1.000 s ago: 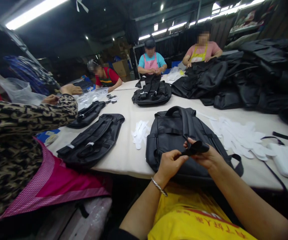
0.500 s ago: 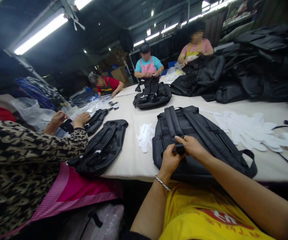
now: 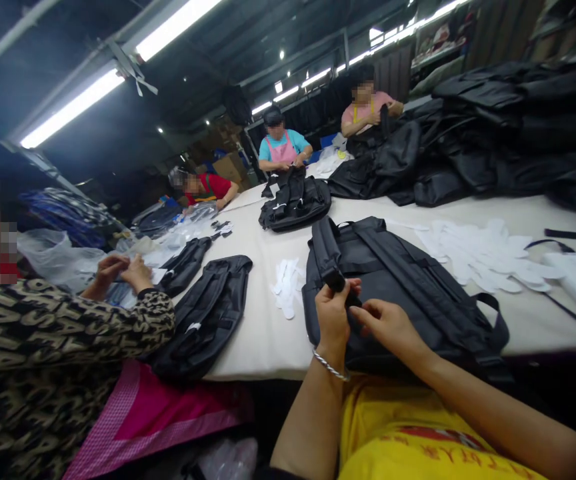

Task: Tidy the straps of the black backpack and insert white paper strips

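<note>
Above the wearer's yellow garment point(image 3: 413, 433), the left hand point(image 3: 331, 317) grasps a black strap point(image 3: 326, 248) near its end; the right hand point(image 3: 385, 327) curls its fingers close by, though I can't tell whether they pinch anything. The black backpack point(image 3: 383, 285) lies before them on the pale table point(image 3: 263, 347), beside white slips point(image 3: 287, 287). Beyond sits another bag point(image 3: 295, 205), then a person in a pink apron point(image 3: 281, 152).

I am in a bag workshop: a black backpack point(image 3: 393, 267) lies before me at the near edge of the table point(image 3: 255, 333), aproned co-workers point(image 3: 279, 149) line its far edge, black bags point(image 3: 473, 147) heap at the far right corner, tube lights point(image 3: 75, 108) shine overhead
</note>
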The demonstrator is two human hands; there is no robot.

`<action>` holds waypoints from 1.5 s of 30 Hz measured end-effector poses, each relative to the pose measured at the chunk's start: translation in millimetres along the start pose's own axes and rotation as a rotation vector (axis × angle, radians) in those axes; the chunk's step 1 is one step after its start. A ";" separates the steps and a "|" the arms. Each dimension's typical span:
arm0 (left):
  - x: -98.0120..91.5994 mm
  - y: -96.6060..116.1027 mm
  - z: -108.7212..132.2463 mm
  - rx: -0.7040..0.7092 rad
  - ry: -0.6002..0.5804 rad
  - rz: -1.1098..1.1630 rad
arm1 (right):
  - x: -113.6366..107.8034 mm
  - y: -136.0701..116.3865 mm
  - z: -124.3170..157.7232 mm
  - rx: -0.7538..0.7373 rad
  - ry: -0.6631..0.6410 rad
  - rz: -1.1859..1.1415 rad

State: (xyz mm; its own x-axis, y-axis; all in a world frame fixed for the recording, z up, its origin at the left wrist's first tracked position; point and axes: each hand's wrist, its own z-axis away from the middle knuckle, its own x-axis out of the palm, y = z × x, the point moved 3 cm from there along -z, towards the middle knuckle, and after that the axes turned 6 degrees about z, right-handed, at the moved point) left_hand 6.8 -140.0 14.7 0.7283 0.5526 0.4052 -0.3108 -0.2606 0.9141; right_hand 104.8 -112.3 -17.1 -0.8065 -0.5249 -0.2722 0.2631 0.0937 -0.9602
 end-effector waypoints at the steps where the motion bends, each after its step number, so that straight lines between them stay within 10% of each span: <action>1: -0.6 2.3 2.1 0.010 0.014 -0.027 | 3.6 -2.7 -0.4 0.049 -0.021 -0.086; 9: 5.5 36.1 15.4 0.041 -0.072 -0.209 | 14.9 -39.8 11.7 0.250 -0.160 -0.787; 15: 24.8 59.3 14.3 -0.095 -0.259 -0.136 | 3.3 -60.0 16.0 -0.038 -0.143 -0.462; 21: 27.8 55.6 -10.3 -0.217 -0.275 -0.054 | 7.8 -26.9 16.4 -0.250 0.069 -0.137; 37: 10.7 44.5 -111.2 -0.362 -0.316 0.084 | 41.5 -17.6 -25.5 -0.257 0.203 -0.105; 45: -43.9 20.9 -152.3 -0.515 -0.117 0.099 | 88.7 18.1 -30.6 -0.157 0.130 -0.046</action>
State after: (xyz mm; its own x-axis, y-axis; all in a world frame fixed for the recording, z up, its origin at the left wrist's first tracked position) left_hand -124.6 -49.1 18.7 0.7343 0.4458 0.5119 -0.6195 0.1318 0.7739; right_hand 21.8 -131.3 -60.6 -0.8800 -0.4188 -0.2241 0.1469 0.2088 -0.9669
